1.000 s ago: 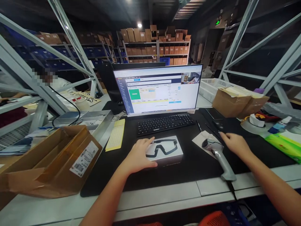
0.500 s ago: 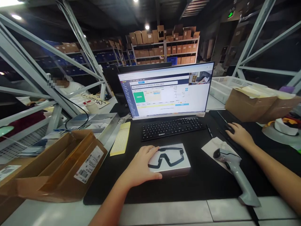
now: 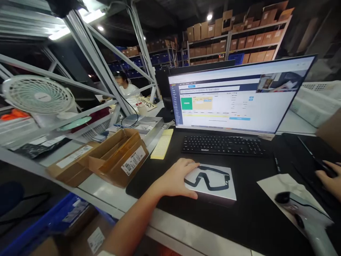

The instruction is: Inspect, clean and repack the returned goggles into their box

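Note:
My left hand (image 3: 177, 179) grips the left end of a flat white box printed with black goggles (image 3: 214, 181), which lies on the black desk mat (image 3: 239, 217) in front of the keyboard (image 3: 223, 145). At the far right edge, my right hand (image 3: 330, 179) rests curled over a dark mouse (image 3: 323, 168). A grey handheld barcode scanner (image 3: 303, 215) lies on a sheet of paper below that hand. The monitor (image 3: 237, 97) shows a web form with a green tile.
An open cardboard box with a shipping label (image 3: 119, 158) sits left of the mat, beside a yellow label sheet (image 3: 162, 146). A white desk fan (image 3: 39, 96) stands on the left shelf. Another person (image 3: 124, 83) sits behind the grey rack struts. Blue bins are below left.
The view has swung left and down, bringing the fan and blue bins in. My right hand settled on the mouse after leaving the scanner. My left hand stays on the box.

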Motion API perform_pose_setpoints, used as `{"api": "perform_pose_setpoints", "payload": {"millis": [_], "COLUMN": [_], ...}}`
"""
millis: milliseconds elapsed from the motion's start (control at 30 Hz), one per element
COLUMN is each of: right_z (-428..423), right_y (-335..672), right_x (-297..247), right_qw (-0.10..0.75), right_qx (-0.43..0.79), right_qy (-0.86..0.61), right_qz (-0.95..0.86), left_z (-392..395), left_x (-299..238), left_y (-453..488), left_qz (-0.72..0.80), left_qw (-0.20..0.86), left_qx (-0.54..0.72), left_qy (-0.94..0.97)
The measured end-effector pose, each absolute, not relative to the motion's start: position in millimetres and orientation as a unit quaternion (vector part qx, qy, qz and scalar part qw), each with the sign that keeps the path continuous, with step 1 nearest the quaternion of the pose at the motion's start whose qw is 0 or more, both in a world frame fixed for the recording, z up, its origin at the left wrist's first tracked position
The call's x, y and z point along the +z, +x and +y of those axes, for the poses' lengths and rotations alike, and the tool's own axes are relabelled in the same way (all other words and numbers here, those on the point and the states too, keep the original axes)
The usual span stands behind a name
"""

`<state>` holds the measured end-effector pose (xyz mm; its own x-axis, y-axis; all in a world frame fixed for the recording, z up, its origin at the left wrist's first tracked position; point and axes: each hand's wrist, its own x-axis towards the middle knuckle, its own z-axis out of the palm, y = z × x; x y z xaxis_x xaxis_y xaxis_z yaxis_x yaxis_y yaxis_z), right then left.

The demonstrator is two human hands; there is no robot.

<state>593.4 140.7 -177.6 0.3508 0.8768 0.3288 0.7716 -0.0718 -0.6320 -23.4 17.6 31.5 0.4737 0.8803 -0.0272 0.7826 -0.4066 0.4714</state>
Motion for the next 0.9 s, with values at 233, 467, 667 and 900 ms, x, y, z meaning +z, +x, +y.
{"api": "perform_pose_setpoints", "payload": {"millis": [233, 467, 667, 900], "right_z": [129.4, 127.1, 128.1, 129.9], "right_y": [561.4, 554.5, 556.6, 558.6], "right_x": [-144.3, -142.9, -146.9, -148.6], "right_qw": [0.272, 0.265, 0.268, 0.250], "right_qx": [-0.038, -0.083, -0.100, -0.098], "right_qy": [-0.770, -0.767, -0.761, -0.766], "right_qz": [-0.576, -0.578, -0.582, -0.585], "left_z": [21.9, 27.2, 26.5, 25.6], "left_x": [24.5, 20.3, 20.6, 20.9], "left_y": [-25.5, -26.9, -25.5, -26.0], "left_qz": [0.513, 0.525, 0.525, 0.524], "left_qw": [0.211, 0.202, 0.199, 0.195], "left_qx": [0.080, 0.061, 0.062, 0.071], "left_qy": [0.829, 0.825, 0.825, 0.826]}}
